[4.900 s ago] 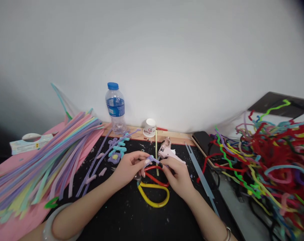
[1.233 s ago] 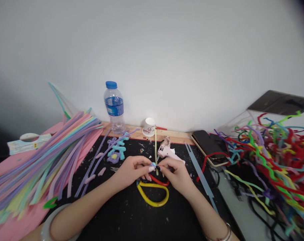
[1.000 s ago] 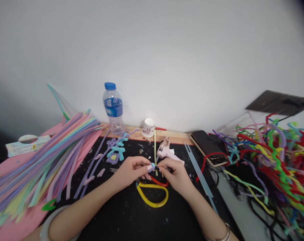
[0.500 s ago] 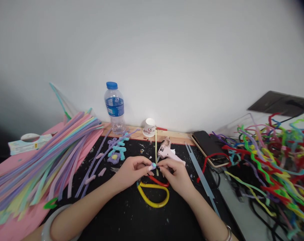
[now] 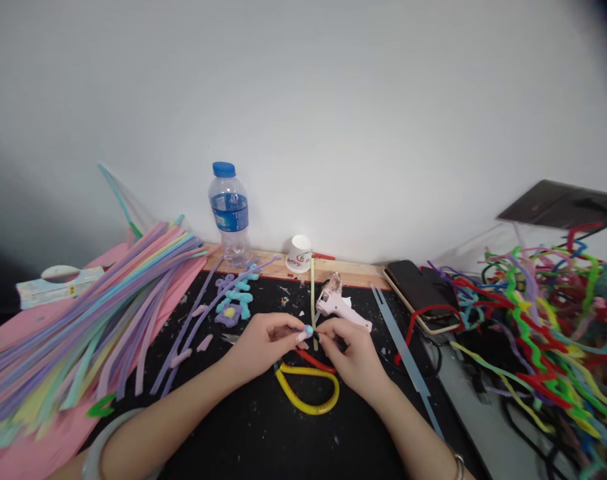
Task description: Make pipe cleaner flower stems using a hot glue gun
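My left hand (image 5: 271, 340) is closed in a pinch on a small blue-and-purple piece (image 5: 309, 330), too small to name. My right hand (image 5: 352, 347) is also pinched, its fingertips meeting the piece's right side; what lies between them is hidden. Under and in front of the fingers lies a pair of scissors with a yellow-and-red handle (image 5: 311, 408), blades hidden. A pale yellow pipe cleaner (image 5: 312, 287) runs away from me behind the fingertips. Just beyond my right hand rests a pale pink glue gun (image 5: 341, 308).
Pastel pipe cleaners (image 5: 128, 300) are heaped at left, tangled bright ones (image 5: 548, 333) at right. Behind stand a water bottle (image 5: 228, 213) and a paper cup (image 5: 299, 253). A blue-and-purple pipe-cleaner piece (image 5: 236, 300), a phone (image 5: 418, 287) and a translucent strip (image 5: 401, 340) lie about.
Both hands keep their pinch at nearly the same spot. The tangled pipe cleaners at right have shifted and look blurred, and the dark sheet above them has moved slightly.
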Demonstrator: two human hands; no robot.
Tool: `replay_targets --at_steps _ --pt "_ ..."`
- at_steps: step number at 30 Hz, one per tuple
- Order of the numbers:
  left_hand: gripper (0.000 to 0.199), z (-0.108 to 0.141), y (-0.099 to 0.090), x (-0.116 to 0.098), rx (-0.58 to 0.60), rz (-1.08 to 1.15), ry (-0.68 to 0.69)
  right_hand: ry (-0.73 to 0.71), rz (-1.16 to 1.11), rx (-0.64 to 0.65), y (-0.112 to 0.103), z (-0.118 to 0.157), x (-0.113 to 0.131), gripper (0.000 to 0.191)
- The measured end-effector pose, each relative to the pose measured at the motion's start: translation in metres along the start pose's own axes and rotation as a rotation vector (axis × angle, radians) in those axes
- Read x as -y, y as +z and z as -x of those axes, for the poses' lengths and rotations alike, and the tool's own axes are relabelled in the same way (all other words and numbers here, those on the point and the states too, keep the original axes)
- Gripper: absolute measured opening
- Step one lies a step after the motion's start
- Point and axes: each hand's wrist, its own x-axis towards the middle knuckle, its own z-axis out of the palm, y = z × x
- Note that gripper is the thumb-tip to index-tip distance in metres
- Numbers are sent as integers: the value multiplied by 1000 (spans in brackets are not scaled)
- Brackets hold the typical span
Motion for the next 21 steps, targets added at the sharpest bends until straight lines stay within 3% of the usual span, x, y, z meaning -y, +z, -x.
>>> replay_targets --at_steps 8,15,21 --pt "16 0 1 0 -54 -75 44 26 -18 -25 1 1 -3 15" --pt "32 -1 -1 8 -57 -56 32 35 -21 -35 0 1 -4 14" --pt "22 2 -1 5 -50 -158 132 24 -10 -30 0 1 -2 14"
